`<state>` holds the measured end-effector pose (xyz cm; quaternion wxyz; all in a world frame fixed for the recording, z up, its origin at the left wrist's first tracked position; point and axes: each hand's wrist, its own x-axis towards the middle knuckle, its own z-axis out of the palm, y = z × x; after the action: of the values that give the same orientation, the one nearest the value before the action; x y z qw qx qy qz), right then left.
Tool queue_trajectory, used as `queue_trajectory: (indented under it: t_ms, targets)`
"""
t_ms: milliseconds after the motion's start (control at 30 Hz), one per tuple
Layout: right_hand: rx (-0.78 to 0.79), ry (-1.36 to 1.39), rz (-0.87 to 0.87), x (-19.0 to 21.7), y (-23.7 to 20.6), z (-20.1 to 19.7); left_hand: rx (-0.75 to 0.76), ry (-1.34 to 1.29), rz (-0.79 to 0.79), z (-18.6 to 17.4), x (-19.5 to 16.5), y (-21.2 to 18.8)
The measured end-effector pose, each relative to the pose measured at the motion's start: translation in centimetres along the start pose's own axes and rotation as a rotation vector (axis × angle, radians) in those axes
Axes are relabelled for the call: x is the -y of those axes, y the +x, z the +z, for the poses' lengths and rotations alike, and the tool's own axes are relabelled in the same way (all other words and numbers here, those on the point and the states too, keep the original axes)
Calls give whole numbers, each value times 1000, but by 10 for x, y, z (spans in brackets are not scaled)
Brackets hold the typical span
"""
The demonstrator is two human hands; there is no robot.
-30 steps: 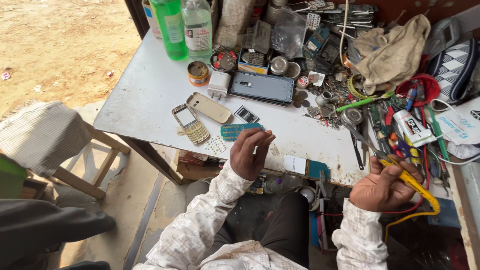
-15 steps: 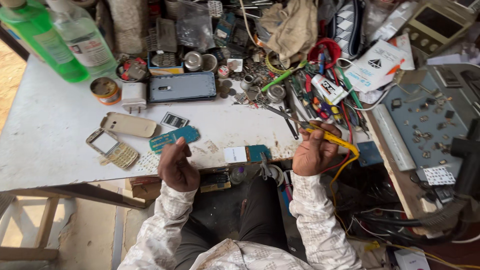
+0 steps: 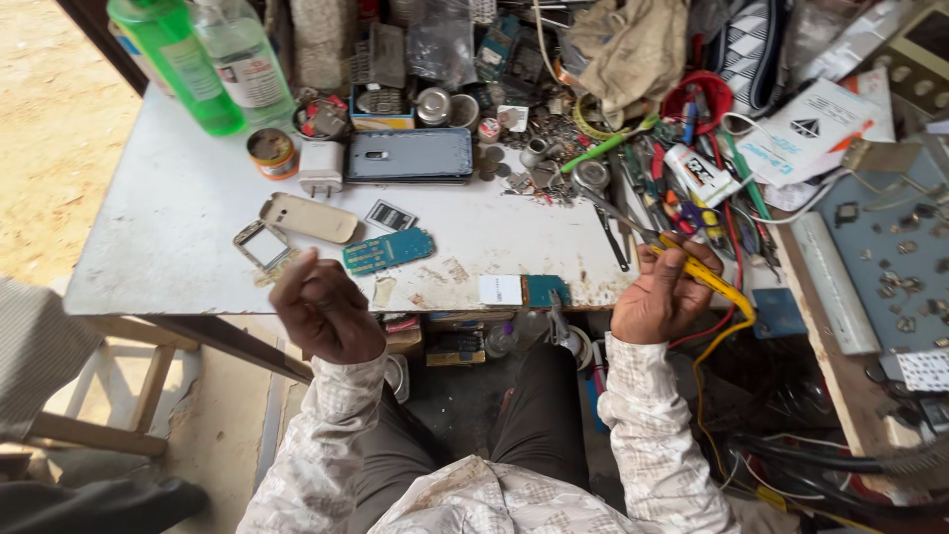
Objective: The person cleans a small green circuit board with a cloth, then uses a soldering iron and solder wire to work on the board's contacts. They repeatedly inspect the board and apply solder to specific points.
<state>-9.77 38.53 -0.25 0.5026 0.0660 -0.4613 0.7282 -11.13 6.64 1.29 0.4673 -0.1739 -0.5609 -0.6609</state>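
My left hand (image 3: 321,307) hovers at the front edge of the white worktable (image 3: 178,218), fingers curled in with nothing seen in them. Just beyond it lie a teal phone circuit board (image 3: 388,250), a beige phone back cover (image 3: 308,218) and a small keypad phone frame (image 3: 261,245). My right hand (image 3: 664,295) is closed around a yellow-handled tool (image 3: 707,275) whose metal tip points toward the tool pile; a yellow cable (image 3: 720,336) hangs from it.
A dark smartphone (image 3: 409,155), white charger (image 3: 320,170), small tin (image 3: 271,150) and two bottles (image 3: 213,54) stand at the back. Heaped tools and screwdrivers (image 3: 682,178) crowd the right. A grey mat with small parts (image 3: 895,257) lies far right. A wooden stool (image 3: 99,396) stands left.
The view has shifted, showing more of the table's left side. My left hand has risen slightly with its fingers curled. My right hand keeps its hold on the yellow tool.
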Motion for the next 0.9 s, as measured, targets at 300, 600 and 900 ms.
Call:
queue_trajectory:
  t_ms: [300, 600, 900]
  targets:
    - [-26, 22, -4, -9, -3, -9, -102, 216, 10, -44, -22, 21]
    - [12, -31, -28, -2, -3, -1, 164, 576, -106, -70, -15, 109]
    - [12, -51, -52, -3, -4, 0, 837, 918, -74, -34, 17, 213]
